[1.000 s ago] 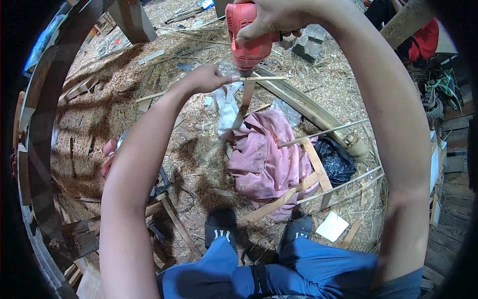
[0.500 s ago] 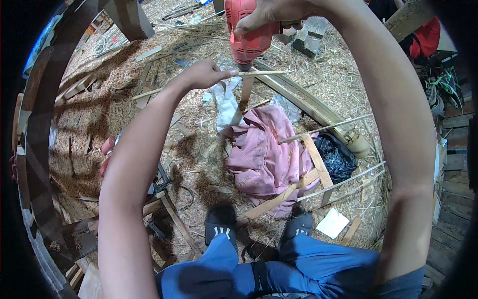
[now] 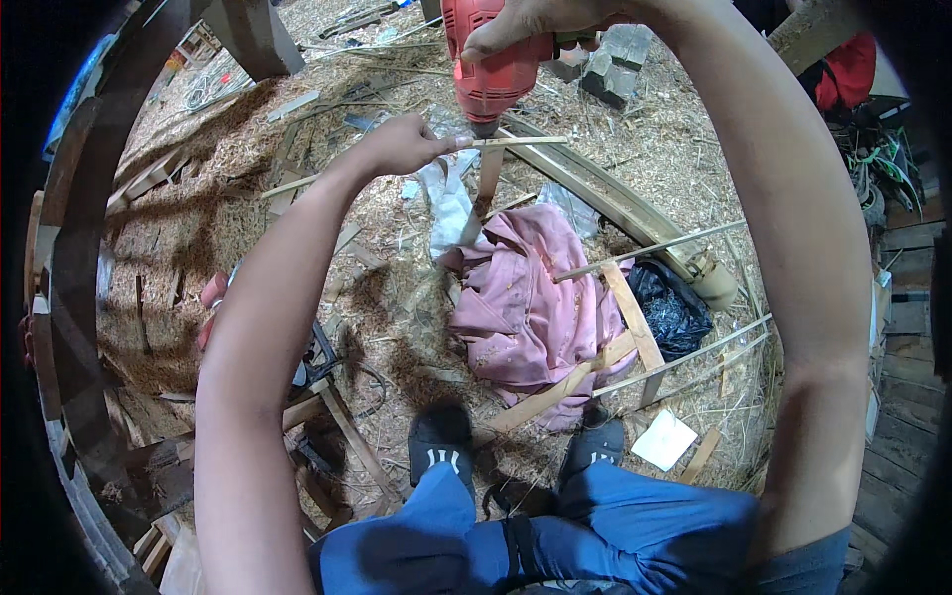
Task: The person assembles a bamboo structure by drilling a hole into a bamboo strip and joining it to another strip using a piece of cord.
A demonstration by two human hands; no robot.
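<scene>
My right hand grips a red power tool, held nose-down at the top of the view. The nose meets a thin pale wooden strip, which lies across the top of a reddish upright piece of wood. My left hand pinches the strip just left of the tool's nose, thumb along it. Below them are white plastic sheeting and a crumpled pink cloth. The exact contact under the nose is too small to make out.
A long board runs diagonally beside a black plastic bag. Loose slats, gray blocks, a white square and tools at left lie among shavings. A timber frame curves along the left.
The tool and both my hands sit slightly higher in the picture than a second ago, with the surroundings shifting a little too. Both grips are the same.
</scene>
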